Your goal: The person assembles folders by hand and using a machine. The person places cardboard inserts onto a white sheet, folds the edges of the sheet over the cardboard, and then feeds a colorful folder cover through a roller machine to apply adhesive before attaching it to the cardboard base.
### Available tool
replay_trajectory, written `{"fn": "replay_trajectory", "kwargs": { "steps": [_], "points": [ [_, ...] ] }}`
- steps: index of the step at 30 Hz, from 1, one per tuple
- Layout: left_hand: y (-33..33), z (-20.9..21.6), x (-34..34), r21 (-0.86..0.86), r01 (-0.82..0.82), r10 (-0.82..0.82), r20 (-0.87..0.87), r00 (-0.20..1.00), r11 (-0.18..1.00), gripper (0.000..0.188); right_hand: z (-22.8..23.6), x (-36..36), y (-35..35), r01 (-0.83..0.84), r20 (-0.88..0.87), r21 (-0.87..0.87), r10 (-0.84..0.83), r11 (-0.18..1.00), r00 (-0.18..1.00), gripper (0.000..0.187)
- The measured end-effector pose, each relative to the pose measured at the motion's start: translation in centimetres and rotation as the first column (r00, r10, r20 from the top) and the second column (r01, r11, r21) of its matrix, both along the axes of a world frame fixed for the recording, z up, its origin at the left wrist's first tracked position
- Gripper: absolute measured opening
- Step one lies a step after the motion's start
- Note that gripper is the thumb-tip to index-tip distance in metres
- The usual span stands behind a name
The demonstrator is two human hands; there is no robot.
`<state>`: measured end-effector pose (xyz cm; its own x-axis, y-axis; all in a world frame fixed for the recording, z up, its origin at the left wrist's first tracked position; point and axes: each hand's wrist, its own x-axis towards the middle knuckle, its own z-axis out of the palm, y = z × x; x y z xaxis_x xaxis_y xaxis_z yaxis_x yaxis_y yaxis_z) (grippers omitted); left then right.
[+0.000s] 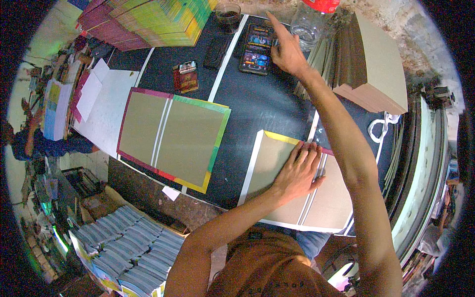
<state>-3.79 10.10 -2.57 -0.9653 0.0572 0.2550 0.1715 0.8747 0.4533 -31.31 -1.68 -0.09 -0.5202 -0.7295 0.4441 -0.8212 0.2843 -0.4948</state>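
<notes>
Before me lies a book cover case [269, 173] with two grey boards, white paper strips down the middle and yellow and maroon turned-in edges. My left hand [302, 171] rests flat on it near the centre strips, fingers stretched. At the far side of the table my right hand [289, 53] is beside the right edge of a smartphone [256, 48] with a lit screen. Its index finger points away from me; the other fingers are partly curled, with nothing seen in them. Whether it touches the phone, I cannot tell. A second case [193, 138] with multicoloured edges lies left.
Stacked colourful printed covers [148, 22] stand far left, grey boards [371, 64] far right. Near the back are a dark glass [228, 20], a plastic bottle [307, 29] and a small red pack [188, 81]. Bundled book blocks [133, 242] lie lower left. A person's arm [32, 133] shows at left.
</notes>
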Motion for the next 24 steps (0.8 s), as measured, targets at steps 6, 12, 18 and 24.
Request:
{"fn": "replay_trajectory", "kwargs": {
  "steps": [6,12,18,24],
  "points": [
    [-0.1,0.0,-0.1,0.006,0.001,-0.001,0.012,1.0,1.0,0.08,0.5,0.0,-0.3,-0.028,-0.053,0.151,0.036,0.988,0.998,0.096],
    [0.1,0.4,0.1,0.031,0.019,-0.019,0.001,1.0,0.999,0.077,0.9,0.8,2.1,-0.022,-0.063,0.079,0.027,0.997,0.998,0.091],
    [0.3,-0.2,0.2,-0.008,0.026,-0.025,0.104,0.994,1.0,0.07,1.9,12.0,15.8,0.235,-0.093,0.229,-0.219,0.945,0.971,0.058],
    [0.5,-1.2,0.4,-0.032,-0.039,0.035,-0.113,0.993,0.999,0.061,-1.3,21.1,31.4,0.485,-0.214,0.532,-0.444,0.694,0.87,0.058]
  ]
}}
